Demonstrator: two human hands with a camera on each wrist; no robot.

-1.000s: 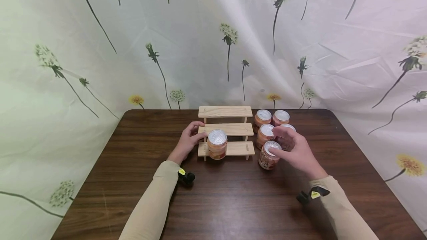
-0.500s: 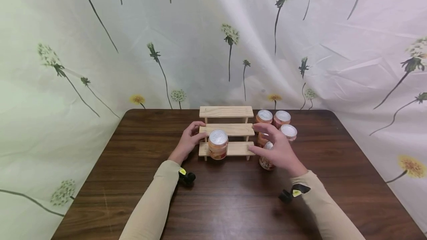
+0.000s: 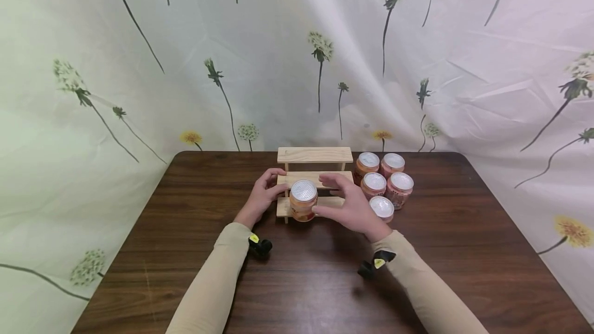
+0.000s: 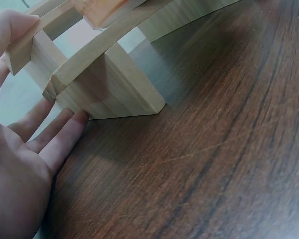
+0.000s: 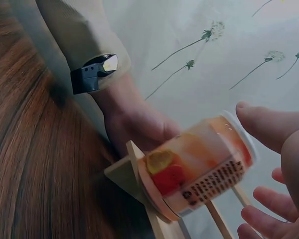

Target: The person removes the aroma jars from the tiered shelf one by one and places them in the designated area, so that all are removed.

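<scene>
A three-tier wooden stand (image 3: 315, 154) sits on the table, and my left hand (image 3: 262, 197) holds its left end. In the left wrist view the fingers (image 4: 65, 139) lie against the stand's side panel. On the lowest tier, towards the left, stands an upright fruit can (image 3: 303, 201) with a silver lid. Its orange label with fruit pictures faces the right wrist view. My right hand (image 3: 350, 207) is just right of this can, thumb and fingers spread apart, the thumb right at the can's side. It covers the right part of the lower tiers.
Several more cans (image 3: 400, 189) with silver lids cluster right of the stand; the nearest can (image 3: 381, 207) is partly behind my right wrist. A dark wood table (image 3: 306, 287) carries everything. A white cloth (image 3: 274, 66) with dandelion prints hangs behind it.
My right hand has moved left, from above the clustered cans to beside the can on the stand. One clustered can has shifted slightly right. My left hand has stayed at the stand.
</scene>
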